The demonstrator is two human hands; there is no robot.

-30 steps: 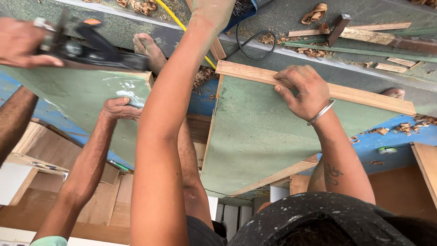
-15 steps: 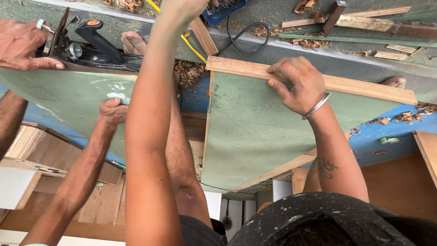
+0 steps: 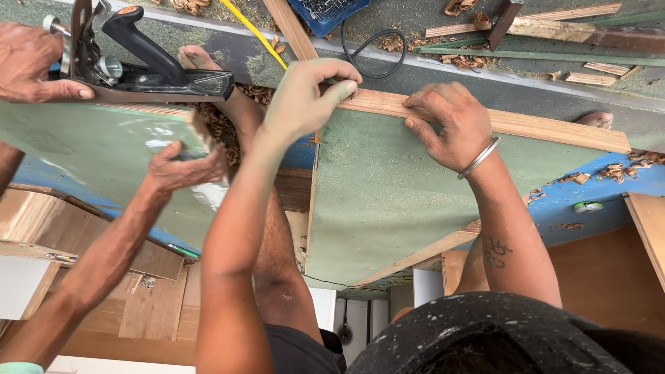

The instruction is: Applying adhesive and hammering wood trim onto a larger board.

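Observation:
A long pale wooden strip lies along the top edge of a green panel. My left hand, dusted green, pinches the strip's left end with its fingertips. Just to the right, my right hand, with a metal bangle on the wrist, presses down on the same strip with fingers curled over it. At the far left a co-worker's hand rests on a black hand plane that sits on the edge of a second green panel. The co-worker's other hand grips that panel's corner.
Wood shavings lie between the panels. A yellow cable, a black cord, a blue crate and loose wood offcuts lie on the floor beyond. A bare leg stands between my arms. Brown boards lie lower left.
My left hand has come down from above the frame onto the strip's left end. My right hand stays on the strip. The view has moved in closer, and the plane stays at the left panel's edge.

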